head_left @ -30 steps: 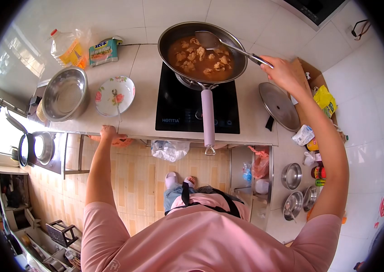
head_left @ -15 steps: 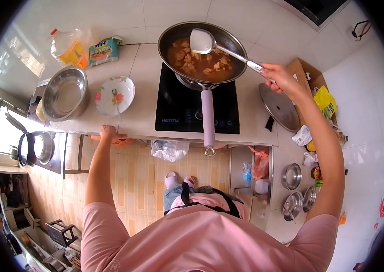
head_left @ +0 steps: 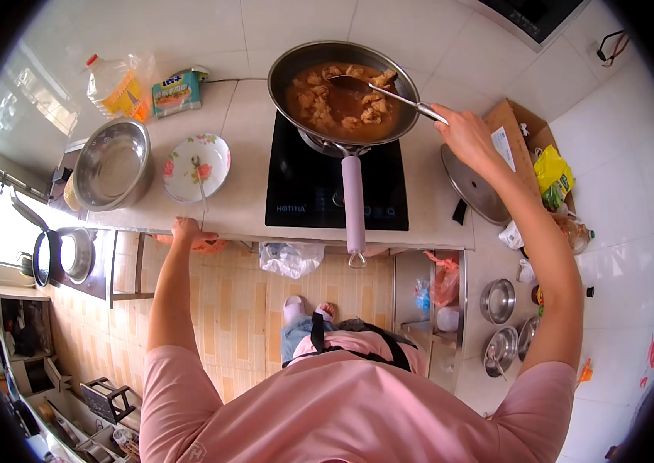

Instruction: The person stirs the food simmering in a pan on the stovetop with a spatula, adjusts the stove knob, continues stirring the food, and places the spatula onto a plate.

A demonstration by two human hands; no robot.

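My right hand [head_left: 462, 133] is closed round the handle of a metal spatula [head_left: 400, 98]. The spatula's blade dips into reddish-brown broth with chunks of meat [head_left: 327, 100] inside a deep frying pan [head_left: 274, 68]. That pan stands on a black induction cooktop [head_left: 304, 181], its lilac handle pointing toward me. At the counter's front edge rests my left hand [head_left: 190, 231], thumb stretched out and holding nothing; its other fingers are partly hidden. Just beyond it sits a floral plate [head_left: 176, 177] with a spoon [head_left: 200, 181] lying in it.
Left on the counter are a steel basin [head_left: 115, 163], an oil bottle [head_left: 115, 86] and a green box [head_left: 176, 94]. A grey lid [head_left: 475, 185] lies right of the cooktop, near a cardboard box [head_left: 508, 127]. Several steel bowls [head_left: 498, 301] stand farther right.
The spatula's blade has gone from raised above the pan, flat face showing, down into the broth. My right hand shifted slightly left and turned. My left hand stays at the counter edge.
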